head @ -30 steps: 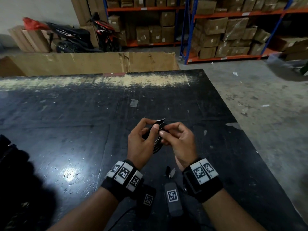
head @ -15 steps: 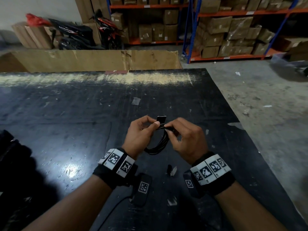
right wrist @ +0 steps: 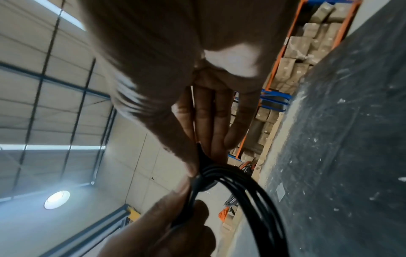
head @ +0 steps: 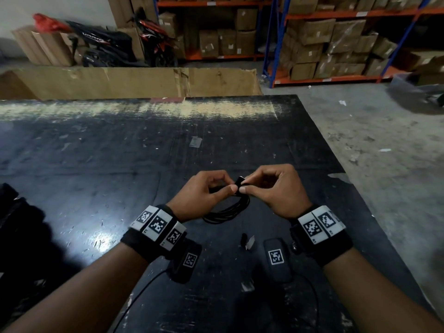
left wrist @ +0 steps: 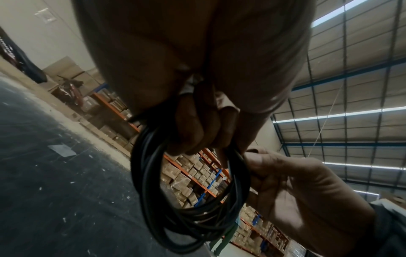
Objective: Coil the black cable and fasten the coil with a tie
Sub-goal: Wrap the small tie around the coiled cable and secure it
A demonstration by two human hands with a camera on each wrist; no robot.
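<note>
Above the near middle of the counter [head: 120,164], you hold the black cable [head: 228,210] as a coil of several loops, lifted clear of the dark surface. Your left hand [head: 204,195] has its fingers curled round the top of the coil, thumb pressed on the bundle. Your right hand [head: 276,191] pinches the black tie [head: 240,185] between thumb and forefinger right where it meets the coil, touching the left thumb. In the right wrist view the tie [right wrist: 201,156] sits across the gathered strands at the top of the loop; whether it is fully fastened cannot be told. In the left wrist view the loops [left wrist: 175,200] hang below your curled left fingers [left wrist: 197,132], with the right hand [left wrist: 296,191] holding the coil's side.

On the counter near its front edge, under your wrists, lie two small black devices with square markers [head: 276,258] and a small black and white scrap [head: 247,241]. Beyond the far edge stands a long cardboard sheet [head: 134,82]. Behind it, shelves [head: 336,13] with orange beams and blue posts carry many brown cardboard boxes [head: 310,32], all closed, so their contents are hidden. Two motorbikes [head: 108,44] stand at the far left by the wall.
</note>
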